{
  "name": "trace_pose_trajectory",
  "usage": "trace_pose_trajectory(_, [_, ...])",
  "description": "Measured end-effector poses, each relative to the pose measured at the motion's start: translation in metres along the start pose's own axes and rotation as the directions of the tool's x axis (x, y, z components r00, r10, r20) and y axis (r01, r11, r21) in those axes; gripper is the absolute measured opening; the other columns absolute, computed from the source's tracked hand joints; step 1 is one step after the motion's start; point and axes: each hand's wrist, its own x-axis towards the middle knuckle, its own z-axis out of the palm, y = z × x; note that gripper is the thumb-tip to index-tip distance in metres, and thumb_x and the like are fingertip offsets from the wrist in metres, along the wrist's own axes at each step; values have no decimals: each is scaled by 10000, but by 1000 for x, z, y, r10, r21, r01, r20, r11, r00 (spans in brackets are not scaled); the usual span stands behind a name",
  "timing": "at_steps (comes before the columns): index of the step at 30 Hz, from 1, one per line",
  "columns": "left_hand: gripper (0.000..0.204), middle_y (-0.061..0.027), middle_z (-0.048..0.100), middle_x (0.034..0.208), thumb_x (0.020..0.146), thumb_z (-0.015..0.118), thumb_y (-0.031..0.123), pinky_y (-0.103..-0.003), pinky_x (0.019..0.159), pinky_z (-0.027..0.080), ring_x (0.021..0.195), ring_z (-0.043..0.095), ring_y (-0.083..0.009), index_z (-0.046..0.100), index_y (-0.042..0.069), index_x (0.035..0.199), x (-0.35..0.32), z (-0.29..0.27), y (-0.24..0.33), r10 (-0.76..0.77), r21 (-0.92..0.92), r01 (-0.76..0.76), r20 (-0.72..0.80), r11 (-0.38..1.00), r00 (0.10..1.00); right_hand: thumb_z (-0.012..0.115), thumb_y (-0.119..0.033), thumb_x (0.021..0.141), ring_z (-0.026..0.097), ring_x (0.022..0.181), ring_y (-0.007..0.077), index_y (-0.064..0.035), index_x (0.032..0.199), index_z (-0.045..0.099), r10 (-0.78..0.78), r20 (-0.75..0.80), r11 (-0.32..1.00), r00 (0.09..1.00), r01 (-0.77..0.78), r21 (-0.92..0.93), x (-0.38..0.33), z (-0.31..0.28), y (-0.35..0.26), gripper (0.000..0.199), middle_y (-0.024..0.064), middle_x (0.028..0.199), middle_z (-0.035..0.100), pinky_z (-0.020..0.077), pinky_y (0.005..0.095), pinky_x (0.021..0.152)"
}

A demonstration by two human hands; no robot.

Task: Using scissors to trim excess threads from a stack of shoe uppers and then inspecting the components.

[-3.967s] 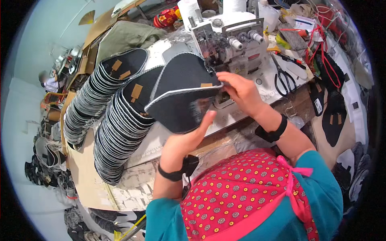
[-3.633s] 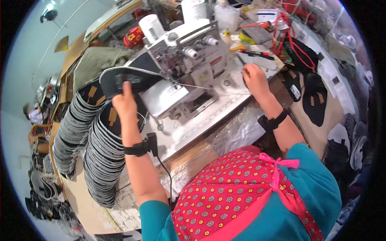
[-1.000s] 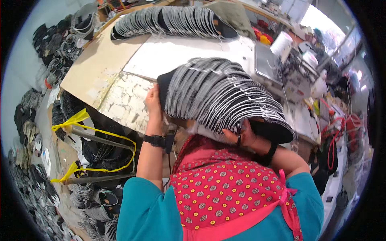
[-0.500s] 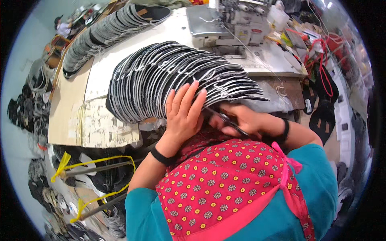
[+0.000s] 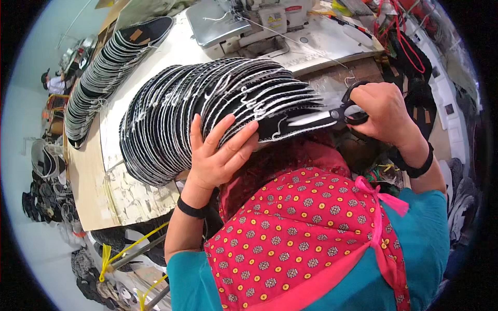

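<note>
A fanned row of black insole-shaped pieces [image 5: 171,114] with white stitched edges lies in front of me, loose white thread tails hanging off them. My left hand [image 5: 220,155] rests on the near side of the row, fingers stretched and apart over the pieces; its thumb is hidden. My right hand [image 5: 381,111] is closed round the black handles of a pair of scissors [image 5: 314,118]. The blades point left across the nearest piece, beside a loose thread on it. I cannot tell whether they touch that thread.
A second long row of similar pieces [image 5: 106,78] lies at the far left of the work table [image 5: 88,192]. An overlock sewing machine [image 5: 259,26] stands at the back. Red cord [image 5: 412,49] hangs at the right. Yellow straps [image 5: 106,262] are tied on bars at lower left.
My right hand has moved right and up, bringing the scissors out from close to my chest to the row's right end. My left hand stays on the pieces. The view has shifted.
</note>
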Motion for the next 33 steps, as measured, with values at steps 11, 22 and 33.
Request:
trace_pose_trajectory(11, [163,14,667,1330,872,656,201,-584,1191,242,1263,585,-242,718,211,1023,9,2,-5,-48,-38,48,22,998,999,827,-363,687,628,711,311,-72,814,562,145,-166,989,975,-147,1,8,64,-26,414,98,728,599,493,434,624])
trace_pose_trajectory(22, [188,-7,676,1317,885,651,175,-585,1191,244,1267,584,-250,721,183,1059,11,5,-9,-90,-58,90,12,994,996,833,-382,663,637,702,302,-93,786,551,54,-134,997,989,-61,-48,1,25,4,423,84,704,588,486,428,606])
trace_pose_trajectory(33, [415,-43,603,1258,837,583,27,-537,1158,330,1193,569,-253,715,127,1218,20,1,-1,-184,12,184,33,983,982,817,-338,676,639,696,292,-100,794,565,-9,-144,1000,990,5,-22,13,23,-5,367,73,701,593,491,418,599])
